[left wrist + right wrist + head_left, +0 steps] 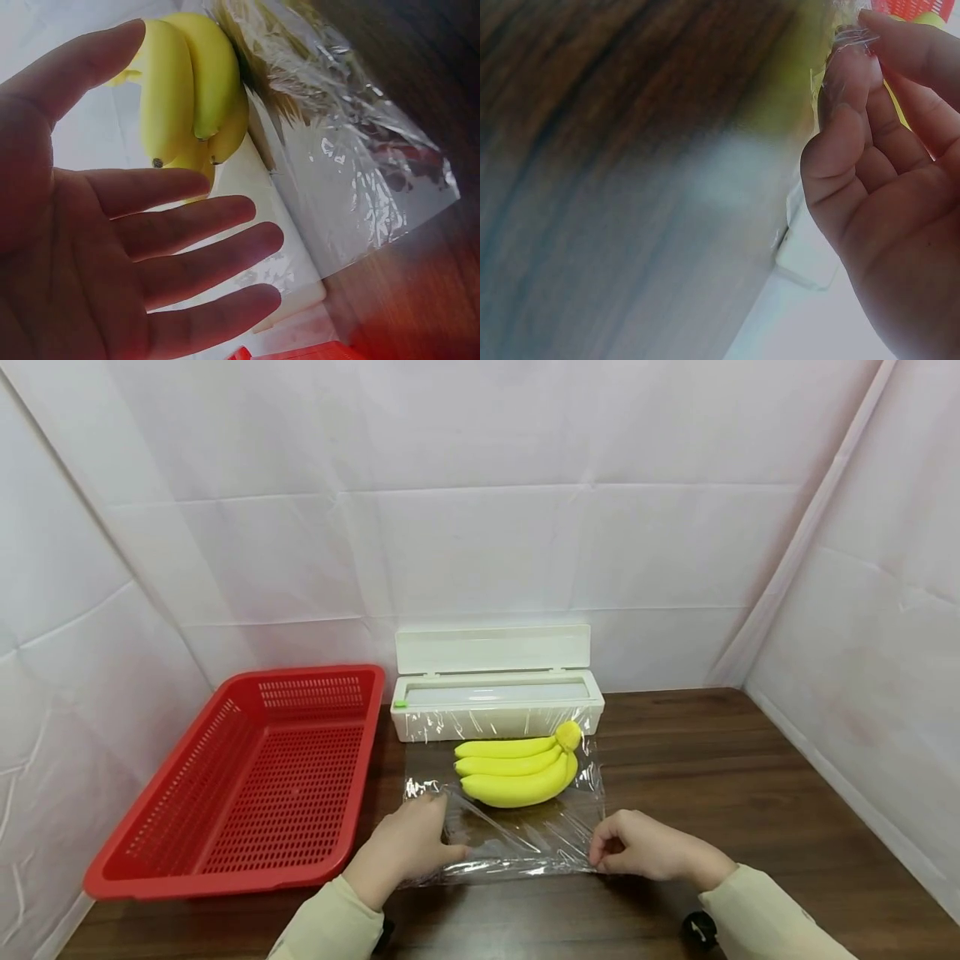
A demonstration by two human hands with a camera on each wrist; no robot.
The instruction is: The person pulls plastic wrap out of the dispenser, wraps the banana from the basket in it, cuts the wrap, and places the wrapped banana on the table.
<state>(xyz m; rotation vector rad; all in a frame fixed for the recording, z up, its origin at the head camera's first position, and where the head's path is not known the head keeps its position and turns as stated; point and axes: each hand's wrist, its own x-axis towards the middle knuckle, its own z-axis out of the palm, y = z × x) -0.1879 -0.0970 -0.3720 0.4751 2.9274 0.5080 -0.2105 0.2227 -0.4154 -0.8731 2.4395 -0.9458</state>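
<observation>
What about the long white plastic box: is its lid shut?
No; the head view shows the flat white lid raised at the back of the long white plastic box.

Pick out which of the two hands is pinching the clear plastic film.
The right hand: its thumb and fingers pinch the clear plastic film at the near right corner. The left hand differs: its fingers are extended and apart, pinching nothing.

left hand [94, 232] palm bared, fingers straight, spread | banana bunch [169, 97] beyond thumb and forefinger | clear plastic film [364, 169], wrinkled | white box [300, 270] past fingertips | red edge [307, 351] below
</observation>
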